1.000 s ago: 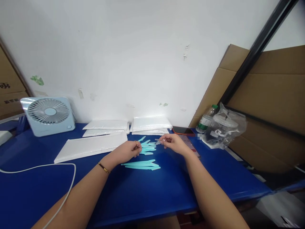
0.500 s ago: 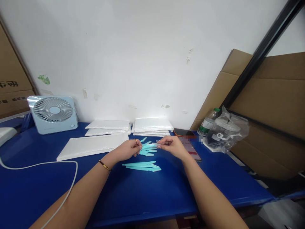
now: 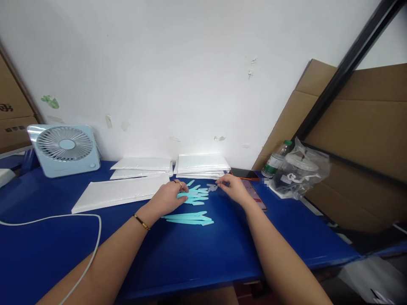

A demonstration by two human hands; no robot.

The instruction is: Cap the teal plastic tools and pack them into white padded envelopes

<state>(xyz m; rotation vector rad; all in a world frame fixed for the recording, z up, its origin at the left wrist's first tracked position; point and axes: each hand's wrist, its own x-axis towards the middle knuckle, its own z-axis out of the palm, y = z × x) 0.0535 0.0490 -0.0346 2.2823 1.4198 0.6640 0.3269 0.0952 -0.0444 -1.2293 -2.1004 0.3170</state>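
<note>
Flat turquoise strips (image 3: 194, 197) lie fanned, another bundle (image 3: 188, 218) seemingly stacked nearer.

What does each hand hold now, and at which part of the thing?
The left hand rests on the heap of turquoise sticks, touching one end. The right hand pinches a small clear piece at its edge; more cannot be told.

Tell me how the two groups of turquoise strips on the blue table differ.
The far pile of strips is loose and fanned out at mixed angles; the near bundle of strips lies lined up, almost parallel. The left hand rests on the far pile, while the near bundle lies untouched. Both are turquoise and lie flat on the blue table.
</note>
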